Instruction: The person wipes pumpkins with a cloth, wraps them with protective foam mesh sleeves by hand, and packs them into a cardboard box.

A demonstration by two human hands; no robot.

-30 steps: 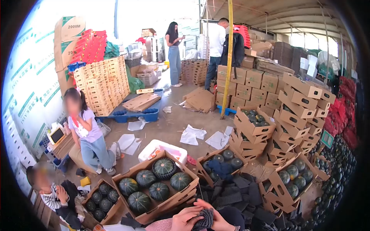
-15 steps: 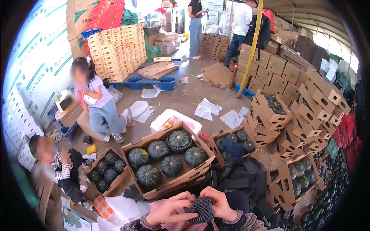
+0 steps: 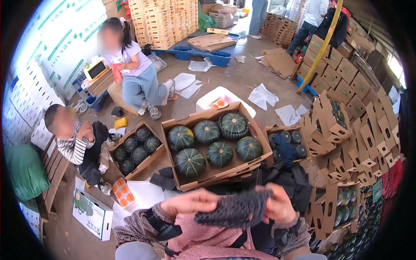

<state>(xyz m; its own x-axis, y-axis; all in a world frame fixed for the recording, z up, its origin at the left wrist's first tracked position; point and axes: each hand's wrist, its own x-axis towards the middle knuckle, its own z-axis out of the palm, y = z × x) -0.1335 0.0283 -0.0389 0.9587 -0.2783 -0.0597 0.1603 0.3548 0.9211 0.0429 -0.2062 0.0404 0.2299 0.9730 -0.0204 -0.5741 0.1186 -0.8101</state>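
A black foam net sleeve (image 3: 232, 209) is pulled out lengthwise between my two hands, low in front of my body. My left hand (image 3: 190, 203) pinches one end, fingers closed. At the other end, my right hand (image 3: 279, 204) grips the sleeve, slightly blurred. Just beyond them is an open cardboard box (image 3: 180, 185) with several dark green pumpkins (image 3: 219, 154) in two rows. One pumpkin (image 3: 234, 125) in the far right corner wears a black foam net; the others in that box look bare. More black foam nets (image 3: 299, 182) lie heaped right of the box.
A smaller box (image 3: 138, 172) of netted pumpkins stands left, near a seated child (image 3: 78, 138). Another child (image 3: 134, 65) is behind it. Pumpkin boxes (image 3: 331, 212) and stacked cartons (image 3: 346, 82) fill the right. A white foam box (image 3: 212, 96) sits behind the large box.
My hands have moved apart, and the sleeve, bunched up before, is now stretched long between them. The view has shifted down and left. The standing child's arms have lowered slightly.
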